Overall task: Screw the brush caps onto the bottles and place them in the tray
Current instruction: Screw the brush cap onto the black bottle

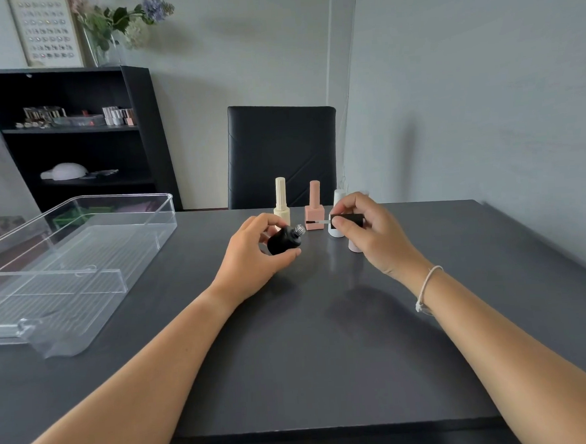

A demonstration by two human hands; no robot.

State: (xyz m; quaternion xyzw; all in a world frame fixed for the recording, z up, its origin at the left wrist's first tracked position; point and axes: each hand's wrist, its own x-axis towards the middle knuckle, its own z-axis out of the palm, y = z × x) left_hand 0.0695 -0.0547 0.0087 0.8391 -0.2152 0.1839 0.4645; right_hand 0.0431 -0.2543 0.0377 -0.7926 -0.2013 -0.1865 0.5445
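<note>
Two hands share one job: the right hand [364, 233] has its grip pinched on the black brush cap [348, 221], held sideways with its brush [317, 222] pointing left, while the left hand [252, 255] has its grip wrapped around the black bottle [283, 240], tilted so its threaded neck [299, 230] faces right and upward. Brush tip and neck sit near each other, not quite in line. Other bottles stand just behind on the counter [326, 340]; the clear tray [81, 255] lies well apart to the left.
</note>
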